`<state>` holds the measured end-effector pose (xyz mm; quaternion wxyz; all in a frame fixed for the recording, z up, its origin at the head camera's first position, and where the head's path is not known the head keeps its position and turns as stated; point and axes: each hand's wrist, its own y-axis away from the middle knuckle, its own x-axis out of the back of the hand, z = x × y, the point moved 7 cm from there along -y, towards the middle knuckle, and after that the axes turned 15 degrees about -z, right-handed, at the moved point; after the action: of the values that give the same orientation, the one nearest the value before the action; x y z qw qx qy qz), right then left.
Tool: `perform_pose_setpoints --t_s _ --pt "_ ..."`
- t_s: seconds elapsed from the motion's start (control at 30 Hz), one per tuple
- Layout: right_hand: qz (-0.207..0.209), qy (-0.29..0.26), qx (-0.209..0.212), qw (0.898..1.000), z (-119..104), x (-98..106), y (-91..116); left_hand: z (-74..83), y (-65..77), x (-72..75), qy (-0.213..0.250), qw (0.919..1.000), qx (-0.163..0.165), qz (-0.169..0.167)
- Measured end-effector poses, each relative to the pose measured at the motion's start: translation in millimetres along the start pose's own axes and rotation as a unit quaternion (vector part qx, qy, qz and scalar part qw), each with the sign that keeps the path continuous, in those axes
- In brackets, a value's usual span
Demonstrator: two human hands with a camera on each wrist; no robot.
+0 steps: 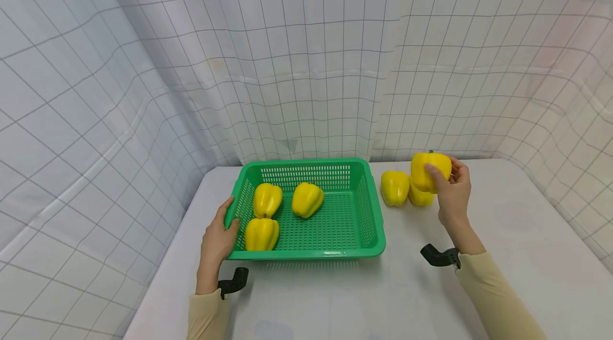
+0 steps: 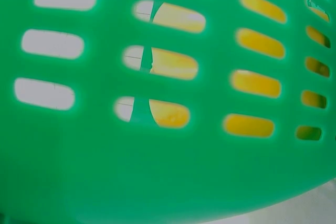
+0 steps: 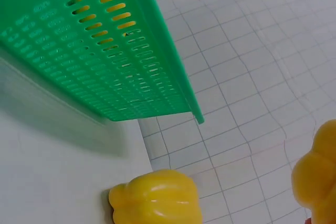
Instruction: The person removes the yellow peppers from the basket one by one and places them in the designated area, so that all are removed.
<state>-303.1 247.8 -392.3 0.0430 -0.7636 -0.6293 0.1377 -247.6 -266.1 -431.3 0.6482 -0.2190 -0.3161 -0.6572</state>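
My right hand (image 1: 454, 193) holds a yellow bell pepper (image 1: 423, 172) between thumb and fingers, stem up, to the right of a green plastic basket (image 1: 375, 212). In the right wrist view that bell pepper (image 3: 317, 177) shows at the right edge. With its thumb over the rim, my left hand (image 1: 218, 236) grips the basket's left side. Three yellow bell peppers lie inside: one at the back left (image 1: 267, 200), one at the front left (image 1: 261, 234), one near the middle (image 1: 307, 199). The left wrist view is filled by the slotted basket wall (image 2: 105, 150), with yellow showing through.
Beside the basket's right wall, a yellow bell pepper (image 1: 395, 188) sits on the white table (image 1: 330, 303). Another bell pepper (image 1: 421, 199) is next to it, partly hidden behind the held one. A white gridded curtain (image 1: 306, 63) hangs behind the table and along both sides.
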Motion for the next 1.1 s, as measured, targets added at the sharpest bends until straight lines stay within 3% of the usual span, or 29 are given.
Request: perform_pose_setpoints --t_s 0.47,1.1 --pt "0.026 0.0 -0.019 0.999 4 33 -7 -1.1 -1.0 -0.7 0.0 1.0 0.003 -0.002" --pt "0.047 0.086 -0.079 0.992 18 74 -19 1.4 0.2 1.1 0.0 1.0 0.0 -0.005"
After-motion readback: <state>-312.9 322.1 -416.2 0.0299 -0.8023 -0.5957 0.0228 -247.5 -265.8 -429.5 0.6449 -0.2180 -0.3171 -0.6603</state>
